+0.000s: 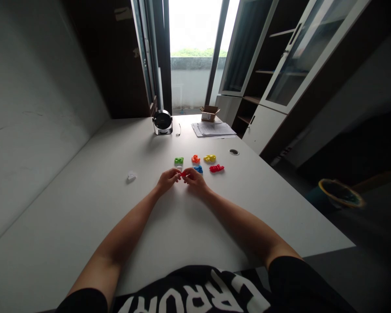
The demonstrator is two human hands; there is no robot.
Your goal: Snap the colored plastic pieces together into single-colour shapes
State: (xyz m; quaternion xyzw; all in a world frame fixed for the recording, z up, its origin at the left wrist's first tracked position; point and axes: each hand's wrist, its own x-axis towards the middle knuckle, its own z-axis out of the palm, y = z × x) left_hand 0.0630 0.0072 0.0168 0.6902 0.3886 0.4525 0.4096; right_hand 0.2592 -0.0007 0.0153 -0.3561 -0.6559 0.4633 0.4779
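My left hand (167,180) and my right hand (194,181) meet above the white table (124,143), their fingertips pinching a small red plastic piece (183,174) that is mostly hidden by my fingers. Just beyond my hands lie several small, chunky plastic pieces: a green one (179,161), an orange one (196,159), a yellow one (210,158), a blue one (198,169) and a larger red one (217,168). My right fingers are nearest the blue piece. A small white object (132,176) lies well left of my left hand.
At the table's far end stand a round black desk fan (162,122), a stack of papers (213,129) and an open cardboard box (210,113). A cable grommet (233,152) is set in the tabletop. A glass-fronted cabinet (293,56) stands on the right, with a wastebasket (340,193) on the floor.
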